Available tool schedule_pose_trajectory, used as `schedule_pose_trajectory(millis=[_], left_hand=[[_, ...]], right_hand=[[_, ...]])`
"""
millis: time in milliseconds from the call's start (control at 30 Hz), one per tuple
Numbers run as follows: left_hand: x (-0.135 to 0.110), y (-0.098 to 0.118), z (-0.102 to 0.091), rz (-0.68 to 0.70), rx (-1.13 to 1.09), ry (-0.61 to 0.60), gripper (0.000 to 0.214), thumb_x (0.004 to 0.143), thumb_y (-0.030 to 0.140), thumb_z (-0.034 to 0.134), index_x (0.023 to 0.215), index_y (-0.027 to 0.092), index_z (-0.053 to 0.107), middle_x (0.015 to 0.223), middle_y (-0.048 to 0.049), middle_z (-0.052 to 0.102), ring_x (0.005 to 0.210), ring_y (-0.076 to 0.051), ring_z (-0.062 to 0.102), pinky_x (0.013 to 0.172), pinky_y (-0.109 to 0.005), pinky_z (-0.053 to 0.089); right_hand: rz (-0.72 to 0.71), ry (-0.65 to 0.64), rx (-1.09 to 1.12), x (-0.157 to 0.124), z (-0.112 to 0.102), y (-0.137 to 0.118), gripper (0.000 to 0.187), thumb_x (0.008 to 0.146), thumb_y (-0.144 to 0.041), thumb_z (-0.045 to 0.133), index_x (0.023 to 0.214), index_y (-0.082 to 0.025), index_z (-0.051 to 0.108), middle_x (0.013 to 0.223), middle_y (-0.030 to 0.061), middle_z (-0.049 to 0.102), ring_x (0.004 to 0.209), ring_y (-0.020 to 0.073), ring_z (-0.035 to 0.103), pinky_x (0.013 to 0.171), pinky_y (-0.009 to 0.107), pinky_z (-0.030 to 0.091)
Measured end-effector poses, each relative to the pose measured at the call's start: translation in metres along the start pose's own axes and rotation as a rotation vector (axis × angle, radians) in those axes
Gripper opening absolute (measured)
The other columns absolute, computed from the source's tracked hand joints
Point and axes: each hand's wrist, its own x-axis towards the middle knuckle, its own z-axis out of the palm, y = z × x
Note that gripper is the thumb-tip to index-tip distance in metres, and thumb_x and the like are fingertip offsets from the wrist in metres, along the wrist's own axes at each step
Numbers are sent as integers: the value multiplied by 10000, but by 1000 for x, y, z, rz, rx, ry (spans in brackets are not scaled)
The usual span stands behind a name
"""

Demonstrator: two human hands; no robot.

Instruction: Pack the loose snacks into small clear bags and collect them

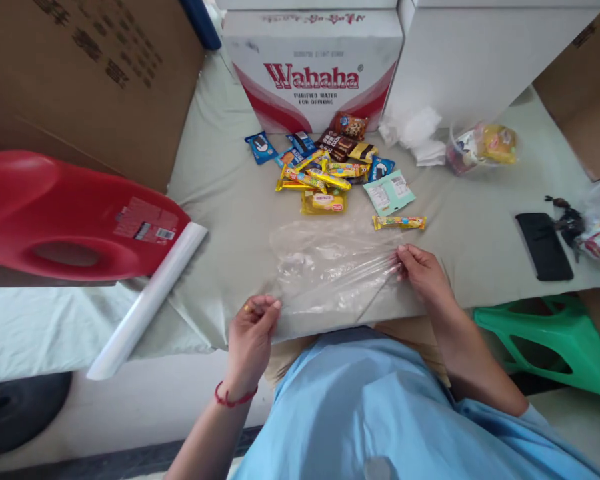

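A clear plastic bag (330, 267) lies spread over the cloth at the table's near edge. My left hand (253, 327), with a red cord on its wrist, pinches the bag's left end. At the right end my right hand (423, 270) grips the gathered plastic, which is pulled into creases. Just beyond the bag is a pile of packaged snacks: yellow snack sticks (315, 177), a yellow packet (323, 202), blue packets (261, 147) and brown packets (337, 143). A pale green packet (390, 193) and a single yellow stick (399, 223) lie nearer my right hand.
Behind the snacks stands a Wahaha water carton (320, 67). At left are a red plastic stool (80, 220) and a white roll (147, 303). On the right are tissues (415, 133), a plastic tub (463, 163), a black phone (544, 247) and a green stool (555, 340).
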Motion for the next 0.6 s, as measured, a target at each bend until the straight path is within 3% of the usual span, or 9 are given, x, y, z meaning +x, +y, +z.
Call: schedule_pose_trajectory(millis=[100, 200, 233, 300, 367, 433, 533, 600], left_hand=[[-25, -10, -21, -149, 159, -124, 542, 652, 587, 910, 928, 202, 647, 609, 78, 554, 465, -59, 342, 450, -194, 253], [-41, 2, -41, -207, 449, -292, 534, 699, 672, 838, 874, 194, 681, 603, 24, 638, 463, -84, 384, 463, -223, 296], [-44, 11, -46, -164, 532, -274, 527, 739, 699, 793, 838, 193, 688, 600, 8, 649, 477, -99, 422, 479, -233, 328], [-49, 32, -49, 2, 622, -91, 515, 841, 713, 701, 832, 198, 704, 605, 3, 644, 515, -126, 493, 512, -248, 385], [-50, 51, -36, 225, 600, 159, 439, 941, 647, 650, 923, 213, 713, 677, 7, 667, 582, -144, 571, 551, -251, 441], [-44, 59, -9, 448, 534, 228, 318, 1024, 523, 612, 977, 222, 703, 801, -14, 720, 693, -157, 649, 646, -263, 519], [-21, 45, 37, 813, 627, 55, 269, 1079, 400, 540, 1022, 213, 724, 1102, -102, 780, 1051, -220, 743, 940, -369, 598], [1, 27, 60, 919, 847, -48, 302, 1091, 355, 504, 1191, 190, 736, 1312, -169, 766, 1325, -297, 683, 1153, -520, 520]], right_hand=[[42, -71, -36, 3, 3, -3, 581, 787, -822, 743, 791, -243, 694, 766, 36, 713, 616, 186, 643, 510, 307, 528], [67, -117, -70, 7, 7, -7, 578, 806, -816, 722, 827, -239, 688, 829, 53, 747, 593, 181, 647, 489, 307, 522], [56, -127, -92, 9, 8, -8, 576, 826, -812, 704, 830, -237, 685, 809, 52, 744, 563, 173, 626, 473, 301, 502], [11, -140, -157, 10, 12, -9, 573, 879, -800, 653, 821, -230, 680, 705, 33, 700, 498, 154, 559, 452, 292, 447], [-49, -122, -211, 10, 17, -10, 577, 921, -789, 603, 807, -227, 671, 626, 9, 646, 457, 140, 492, 451, 293, 399], [-107, -75, -237, 7, 21, -10, 574, 951, -777, 571, 811, -227, 665, 641, 5, 648, 461, 137, 471, 471, 298, 384], [-197, 34, -272, -1, 22, -11, 560, 992, -753, 535, 841, -230, 669, 730, 17, 688, 524, 149, 505, 518, 300, 401], [-244, 113, -322, -5, 14, -8, 549, 1011, -734, 513, 856, -231, 671, 757, 22, 700, 572, 160, 534, 553, 298, 416]])
